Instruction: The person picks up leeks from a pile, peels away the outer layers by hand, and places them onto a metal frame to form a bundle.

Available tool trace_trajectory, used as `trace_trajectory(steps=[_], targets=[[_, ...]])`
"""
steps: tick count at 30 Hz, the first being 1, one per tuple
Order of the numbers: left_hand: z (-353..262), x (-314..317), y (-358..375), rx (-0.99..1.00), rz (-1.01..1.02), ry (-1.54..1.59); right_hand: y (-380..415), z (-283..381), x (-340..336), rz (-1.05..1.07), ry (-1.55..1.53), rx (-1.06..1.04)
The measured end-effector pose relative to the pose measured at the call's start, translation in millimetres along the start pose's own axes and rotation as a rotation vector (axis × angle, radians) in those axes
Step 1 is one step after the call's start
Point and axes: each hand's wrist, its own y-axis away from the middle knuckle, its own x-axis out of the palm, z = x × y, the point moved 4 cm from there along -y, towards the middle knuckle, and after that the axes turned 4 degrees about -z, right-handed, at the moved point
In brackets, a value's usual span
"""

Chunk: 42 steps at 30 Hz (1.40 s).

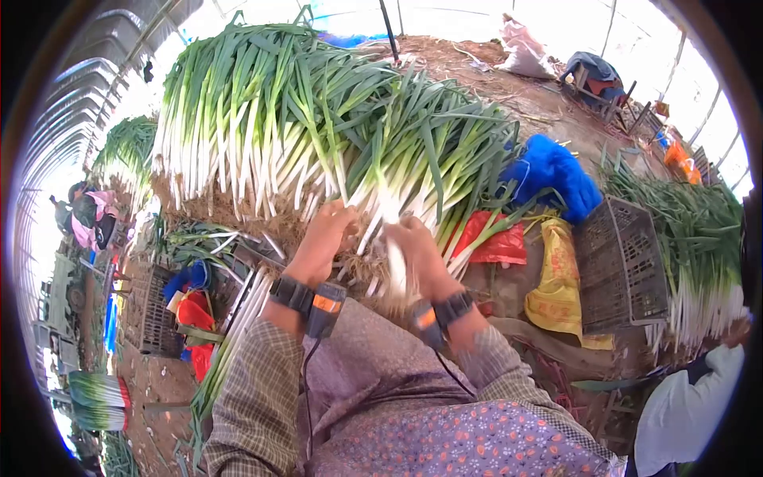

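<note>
A big pile of long green onions (262,119) lies in front of me, green leaves pointing away and rooty white ends towards me. My right hand (417,250) is closed around a white green onion stalk (396,274), whose lower end hangs towards my lap, blurred. Just left of it, my left hand (324,238) has its fingers curled together beside the root ends; what lies between them is hidden. Each wrist carries a strapped device with a cable. A patterned apron (469,437) covers my lap.
Right of the pile are a red bag (498,238), a blue net bundle (552,176), a yellow sack (552,278) and a plastic crate (620,266). More green onions (695,246) and a person's pale sleeve (687,413) are farther right. Another crate (155,310) stands left.
</note>
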Motion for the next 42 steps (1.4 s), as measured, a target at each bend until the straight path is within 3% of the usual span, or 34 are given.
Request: trace_trajectory(steps=[1, 2, 4, 6, 10, 11, 14, 18, 24, 27, 29, 30, 31, 33, 35, 36, 37, 38, 40, 42], targets=[[-1, 6, 0, -0.082, 0.039, 0.082, 35, 29, 10, 0.054, 0.180, -0.003], [-1, 11, 3, -0.163, 0.071, 0.167, 65, 43, 19, 0.101, 0.189, -0.193], [-20, 23, 17, -0.063, 0.159, 0.523, 96, 56, 20, 0.090, 0.220, -0.417], [-49, 29, 35, 0.106, 0.237, 0.737, 94, 60, 5, 0.007, 0.337, -0.432], [-69, 50, 59, 0.285, 0.145, 0.583, 102, 66, 0, 0.115, 0.367, -0.722], [-66, 48, 54, 0.314, 0.142, 0.697, 104, 69, 1, 0.130, 0.239, -0.698], [-62, 45, 58, 0.350, 0.015, 0.794, 101, 67, -9, 0.076, 0.264, -0.767], [-75, 57, 83, 0.462, -0.035, 0.782, 102, 61, -15, 0.039, 0.275, -0.976], [-97, 13, 86, 0.533, -0.071, 0.782, 126, 35, -44, 0.396, 0.532, -1.115], [-84, 19, 87, 0.445, -0.162, 0.768, 128, -6, -56, 0.512, 0.715, -1.040], [-86, 3, 82, 0.501, -0.150, 0.812, 110, -93, -89, 0.683, 1.005, -0.809], [-104, -15, 87, 0.588, -0.256, 0.858, 101, -176, -135, 0.747, 1.114, -0.642], [-117, -46, 84, 0.660, -0.134, 0.795, 94, -257, -182, 0.805, 1.233, -0.478], [-127, -65, 101, 0.636, -0.306, 0.694, 113, -212, -218, 0.602, 1.330, 0.031], [-98, -63, 95, 0.514, -0.258, 0.696, 93, -209, -206, 0.581, 1.279, -0.189], [-76, -54, 85, 0.451, -0.266, 0.715, 82, -156, -167, 0.583, 0.899, -0.366], [-54, -38, 77, 0.394, -0.355, 0.695, 72, -112, -133, 0.609, 0.770, -0.067], [-30, -22, 69, 0.304, -0.411, 0.691, 81, -71, -103, 0.492, 0.468, -0.360], [25, -5, 35, 0.168, -0.178, 0.688, 83, -55, -50, 0.519, 0.132, -0.246], [27, 47, 45, 0.133, 0.009, 0.473, 92, -36, -21, 0.594, -0.077, -0.053]])
